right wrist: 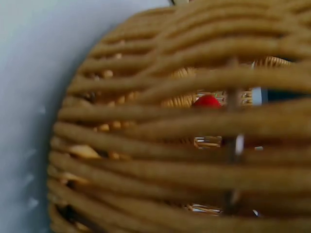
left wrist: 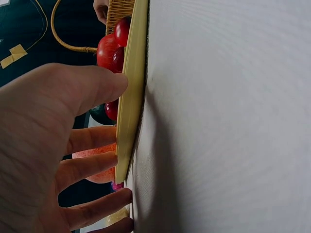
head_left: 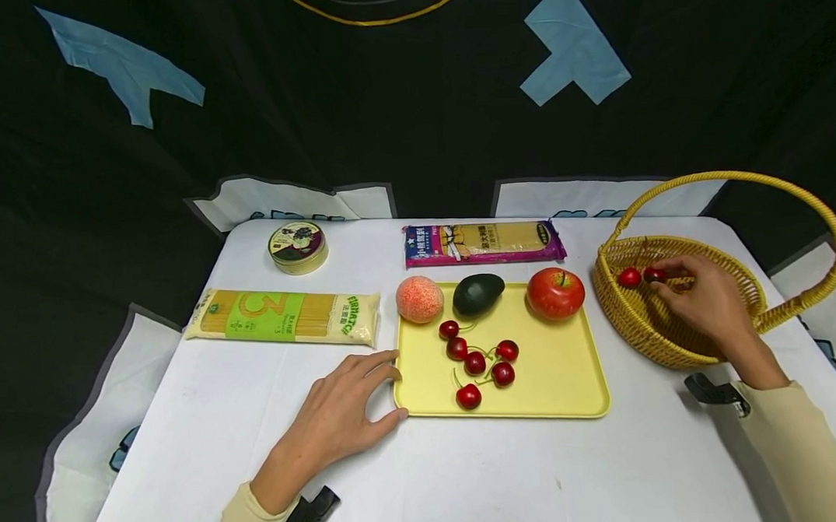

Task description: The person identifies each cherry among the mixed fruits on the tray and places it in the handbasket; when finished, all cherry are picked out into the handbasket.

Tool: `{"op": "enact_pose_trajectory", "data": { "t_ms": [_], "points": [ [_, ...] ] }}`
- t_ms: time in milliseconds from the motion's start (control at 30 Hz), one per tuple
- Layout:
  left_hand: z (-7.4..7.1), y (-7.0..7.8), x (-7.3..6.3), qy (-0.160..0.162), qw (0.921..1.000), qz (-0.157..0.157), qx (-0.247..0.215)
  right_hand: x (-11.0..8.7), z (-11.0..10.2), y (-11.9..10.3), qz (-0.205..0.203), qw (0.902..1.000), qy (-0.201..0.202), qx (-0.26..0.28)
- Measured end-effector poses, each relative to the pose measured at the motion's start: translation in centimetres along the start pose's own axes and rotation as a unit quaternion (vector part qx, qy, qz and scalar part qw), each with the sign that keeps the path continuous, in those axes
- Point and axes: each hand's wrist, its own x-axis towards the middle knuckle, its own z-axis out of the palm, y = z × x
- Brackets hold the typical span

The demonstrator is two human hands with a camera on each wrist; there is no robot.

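Note:
My right hand (head_left: 703,295) reaches into the wicker basket (head_left: 645,337) and pinches a dark red cherry (head_left: 654,274) at its fingertips. Beside that one, a brighter red cherry (head_left: 629,277) lies in the basket. On the left, my left hand (head_left: 340,412) touches the edge of the yellow tray (head_left: 557,387) with fingers spread and thumb at its front corner. Several stemmed cherries (head_left: 475,363) sit on the tray, below a peach (head_left: 420,300), a dark green avocado (head_left: 479,294) and a red apple (head_left: 556,293). Basket weave hides the right hand in the right wrist view.
A pasta packet (head_left: 280,317) with a green label lies left of the tray. Behind the tray is a purple-edged noodle packet (head_left: 483,243). A round tin (head_left: 298,247) stands at the back left. The basket's tall handle (head_left: 736,175) arches over the right side.

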Motion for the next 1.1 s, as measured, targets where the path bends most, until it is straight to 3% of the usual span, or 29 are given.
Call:
{"op": "enact_pose_trajectory", "data": {
  "t_ms": [600, 1100],
  "points": [
    [0.1, -0.1, 0.1, 0.001, 1.0000, 0.001, 0.002, 1.7, 0.0, 1.2, 0.031, 0.9967, -0.073, -0.016],
    [0.1, 0.0, 0.0, 0.000, 1.0000, -0.003, -0.001, 1.8, -0.1, 1.0, 0.033, 0.9962, -0.080, -0.014]
  ]
}}
